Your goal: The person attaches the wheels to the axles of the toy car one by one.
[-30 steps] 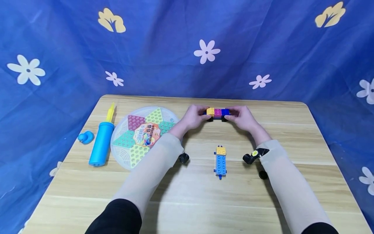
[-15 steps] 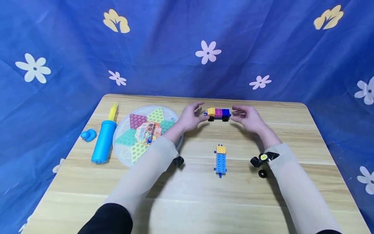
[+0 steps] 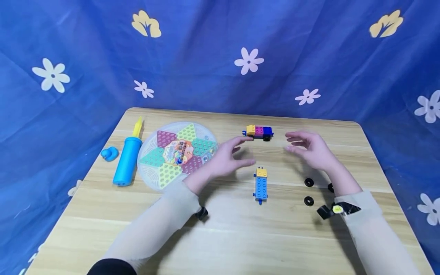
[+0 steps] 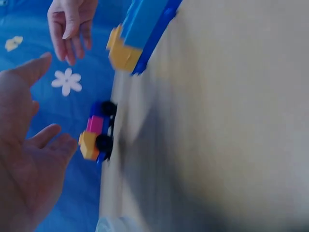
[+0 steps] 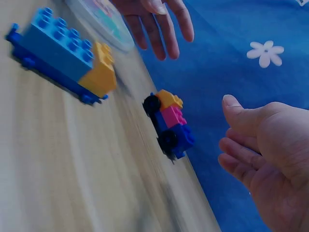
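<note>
At the back of the table stands a toy block car (image 3: 259, 131) with yellow, pink and dark blue bricks and black wheels. Nearer the front lies a second block car (image 3: 261, 185), light blue with a yellow brick, its axle ends bare of wheels. My left hand (image 3: 228, 158) hovers left of the two cars, fingers spread and holding nothing. To the right of the wheeled car, my right hand (image 3: 311, 149) is in the air with loosely bent fingers and nothing in it. Both cars also show in the left wrist view, beside the left palm (image 4: 36, 179).
Several black toy wheels lie on the right, one wheel (image 3: 309, 182) below my right hand and another partly hidden by the wrist. At the left are a round game board (image 3: 148, 179), a blue pump (image 3: 128, 160) with a yellow nozzle, and a small blue duck (image 3: 109, 153).
Both hands have let go of the wheeled car and moved apart and back toward the front. The car stays at the back of the table. The loose wheels are now more exposed.
</note>
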Action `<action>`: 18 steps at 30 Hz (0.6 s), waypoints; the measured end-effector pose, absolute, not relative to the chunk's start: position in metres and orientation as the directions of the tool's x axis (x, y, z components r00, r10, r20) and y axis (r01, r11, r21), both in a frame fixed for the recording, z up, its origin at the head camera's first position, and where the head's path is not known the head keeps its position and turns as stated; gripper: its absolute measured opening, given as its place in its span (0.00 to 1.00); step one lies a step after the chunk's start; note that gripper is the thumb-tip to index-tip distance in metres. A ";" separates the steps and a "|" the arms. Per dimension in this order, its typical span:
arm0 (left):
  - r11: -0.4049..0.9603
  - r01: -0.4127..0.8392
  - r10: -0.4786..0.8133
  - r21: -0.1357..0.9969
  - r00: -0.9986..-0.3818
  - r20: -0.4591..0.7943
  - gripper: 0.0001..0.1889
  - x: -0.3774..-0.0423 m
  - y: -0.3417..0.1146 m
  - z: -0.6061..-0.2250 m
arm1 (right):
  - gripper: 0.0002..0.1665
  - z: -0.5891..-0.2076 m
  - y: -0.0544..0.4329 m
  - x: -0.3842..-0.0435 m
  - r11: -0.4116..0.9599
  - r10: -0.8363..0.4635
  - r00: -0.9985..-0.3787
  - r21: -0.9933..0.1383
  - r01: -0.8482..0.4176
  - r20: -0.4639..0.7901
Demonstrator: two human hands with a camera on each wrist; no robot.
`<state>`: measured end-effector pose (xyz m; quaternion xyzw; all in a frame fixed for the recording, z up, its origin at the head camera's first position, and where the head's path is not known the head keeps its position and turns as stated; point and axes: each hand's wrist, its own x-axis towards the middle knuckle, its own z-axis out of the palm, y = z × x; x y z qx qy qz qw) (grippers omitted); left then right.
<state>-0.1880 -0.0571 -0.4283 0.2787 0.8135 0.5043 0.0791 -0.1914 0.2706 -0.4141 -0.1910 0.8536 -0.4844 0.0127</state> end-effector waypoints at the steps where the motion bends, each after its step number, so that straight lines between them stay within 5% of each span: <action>1: 0.339 0.386 0.549 0.858 -0.822 0.153 0.42 -0.182 -0.057 -0.430 | 0.26 -0.414 0.272 -0.186 0.460 -0.348 -0.922 -0.826 -0.326 0.170; 9: 0.392 0.511 0.653 0.765 -0.740 0.160 0.46 -0.152 -0.055 -0.448 | 0.25 -0.420 0.286 -0.144 0.514 -0.384 -0.903 -0.768 -0.382 0.192; 18: 0.484 0.488 0.688 0.726 -0.725 0.030 0.56 -0.144 -0.046 -0.461 | 0.25 -0.438 0.309 -0.109 0.554 -0.439 -0.869 -0.694 -0.460 0.226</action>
